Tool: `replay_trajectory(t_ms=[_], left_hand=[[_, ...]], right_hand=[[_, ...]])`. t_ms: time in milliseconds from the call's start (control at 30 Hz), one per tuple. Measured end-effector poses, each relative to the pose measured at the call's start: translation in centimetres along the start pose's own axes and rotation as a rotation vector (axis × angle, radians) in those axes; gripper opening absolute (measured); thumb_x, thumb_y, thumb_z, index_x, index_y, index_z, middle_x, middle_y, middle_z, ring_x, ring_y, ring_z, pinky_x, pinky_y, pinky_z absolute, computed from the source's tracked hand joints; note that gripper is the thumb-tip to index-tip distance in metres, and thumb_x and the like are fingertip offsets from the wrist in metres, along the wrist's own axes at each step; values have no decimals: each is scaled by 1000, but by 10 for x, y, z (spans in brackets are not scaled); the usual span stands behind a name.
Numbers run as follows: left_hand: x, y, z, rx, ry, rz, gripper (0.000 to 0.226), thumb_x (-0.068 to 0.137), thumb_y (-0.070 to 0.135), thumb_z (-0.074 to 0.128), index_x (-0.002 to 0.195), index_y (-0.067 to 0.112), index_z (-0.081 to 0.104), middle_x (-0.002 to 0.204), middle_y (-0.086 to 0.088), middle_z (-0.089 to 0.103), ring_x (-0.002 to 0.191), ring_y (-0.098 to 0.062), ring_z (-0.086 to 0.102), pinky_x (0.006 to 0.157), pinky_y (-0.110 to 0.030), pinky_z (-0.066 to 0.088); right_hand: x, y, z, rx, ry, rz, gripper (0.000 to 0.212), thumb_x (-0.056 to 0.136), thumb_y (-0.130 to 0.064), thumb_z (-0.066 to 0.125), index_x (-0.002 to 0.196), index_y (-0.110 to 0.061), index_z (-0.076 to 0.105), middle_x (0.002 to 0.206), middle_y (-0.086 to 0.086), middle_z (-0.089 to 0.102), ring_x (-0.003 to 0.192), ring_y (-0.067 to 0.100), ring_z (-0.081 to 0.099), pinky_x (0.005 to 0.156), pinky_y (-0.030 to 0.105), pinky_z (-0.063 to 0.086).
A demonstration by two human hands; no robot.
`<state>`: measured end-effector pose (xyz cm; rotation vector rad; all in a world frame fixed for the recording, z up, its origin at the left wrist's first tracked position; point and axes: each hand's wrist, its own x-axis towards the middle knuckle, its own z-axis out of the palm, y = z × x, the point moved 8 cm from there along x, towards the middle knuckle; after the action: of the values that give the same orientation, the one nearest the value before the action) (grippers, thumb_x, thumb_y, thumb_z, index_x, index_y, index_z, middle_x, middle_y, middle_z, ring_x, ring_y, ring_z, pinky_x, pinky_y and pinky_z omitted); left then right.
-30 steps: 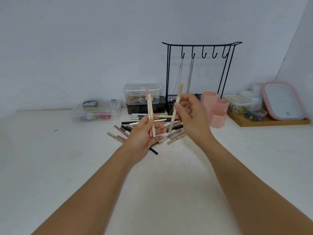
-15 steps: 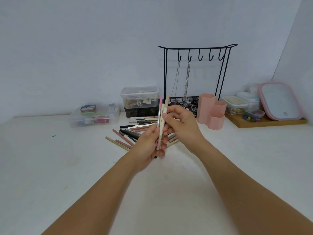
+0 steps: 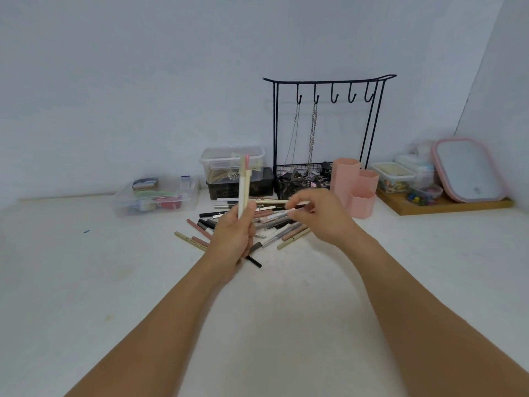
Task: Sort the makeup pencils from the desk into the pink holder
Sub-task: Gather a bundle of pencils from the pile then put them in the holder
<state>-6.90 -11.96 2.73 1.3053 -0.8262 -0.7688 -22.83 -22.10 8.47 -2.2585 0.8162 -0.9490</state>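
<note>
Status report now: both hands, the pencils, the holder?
Left hand grips upright pencils. Right hand blurred over pencil pile, grip unclear. Pink holder looks empty, path unobstructed.

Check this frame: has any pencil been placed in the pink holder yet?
No: no pencil sticks up from the pink holder, while the left hand grips a bundle of pencils upright.

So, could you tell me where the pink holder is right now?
The pink holder stands right of centre in the head view, just right of the black hook stand, behind the right hand.
</note>
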Motion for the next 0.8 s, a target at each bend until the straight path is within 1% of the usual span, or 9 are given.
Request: replay_trajectory(t_ms=[33, 100, 200, 267, 433, 500, 600, 733, 800], left_hand=[[1, 0, -6, 25, 43, 1, 32, 101, 49, 56, 81, 26, 50, 49, 13, 40, 39, -6, 32, 36, -22, 27], [2, -1, -13, 45, 95, -6, 31, 99, 49, 60, 80, 26, 52, 47, 14, 42, 37, -4, 34, 37, -22, 28], [2, -5, -15, 11, 106, -35, 30, 94, 45, 69, 80, 24, 53, 49, 13, 43, 38, -4, 34, 36, -21, 29], [1, -6, -14, -4, 104, -57, 30, 93, 45, 72, 81, 22, 54, 49, 13, 43, 38, -5, 34, 37, -22, 29], [2, -6, -10, -5, 81, -72, 27, 97, 44, 66, 84, 22, 56, 48, 12, 41, 38, -6, 32, 36, -23, 28], [3, -7, -10, -11, 85, -73, 27, 98, 43, 64, 84, 22, 56, 49, 12, 41, 39, -6, 32, 36, -22, 28], [4, -7, -10, -32, 80, -63, 29, 100, 40, 64, 81, 21, 54, 49, 12, 41, 39, -6, 31, 37, -22, 27], [5, -8, -10, -39, 72, -54, 30, 100, 40, 63, 79, 21, 53, 50, 12, 41, 40, -6, 31, 38, -22, 26], [6, -8, -11, -44, 74, -55, 30, 100, 40, 63, 79, 21, 53, 51, 11, 41, 41, -6, 31, 38, -22, 26]], right_hand=[[0, 7, 5, -118, -95, 0, 17, 86, -8, 76, 93, -23, 74, 95, -13, 68, 73, -2, 56, 68, 14, 43], [-4, 18, 16, -234, -215, 9, 20, 86, -3, 73, 94, -21, 76, 98, -9, 67, 79, 3, 55, 72, 18, 44], [-8, 24, 30, -282, -281, 25, 19, 88, -7, 72, 94, -25, 77, 97, -7, 69, 83, 11, 60, 70, 20, 46], [-8, 25, 34, -290, -298, 24, 19, 89, -8, 71, 98, -24, 77, 99, -6, 70, 85, 11, 61, 75, 23, 48], [-7, 24, 40, -369, -340, -10, 14, 93, -15, 69, 103, -22, 75, 105, -4, 67, 93, 15, 60, 85, 30, 51], [-6, 22, 39, -357, -326, -20, 10, 92, -15, 69, 96, -24, 72, 102, -7, 64, 87, 12, 58, 80, 27, 49], [-6, 25, 38, -326, -302, -8, 16, 92, -13, 70, 89, -28, 65, 102, -8, 63, 78, 2, 53, 67, 18, 40], [-8, 27, 40, -286, -314, -7, 20, 92, -9, 68, 90, -29, 63, 105, -5, 65, 80, 2, 54, 67, 16, 38], [-8, 25, 40, -289, -313, -15, 18, 91, -8, 69, 96, -25, 67, 104, -4, 65, 83, 5, 55, 71, 18, 41]])
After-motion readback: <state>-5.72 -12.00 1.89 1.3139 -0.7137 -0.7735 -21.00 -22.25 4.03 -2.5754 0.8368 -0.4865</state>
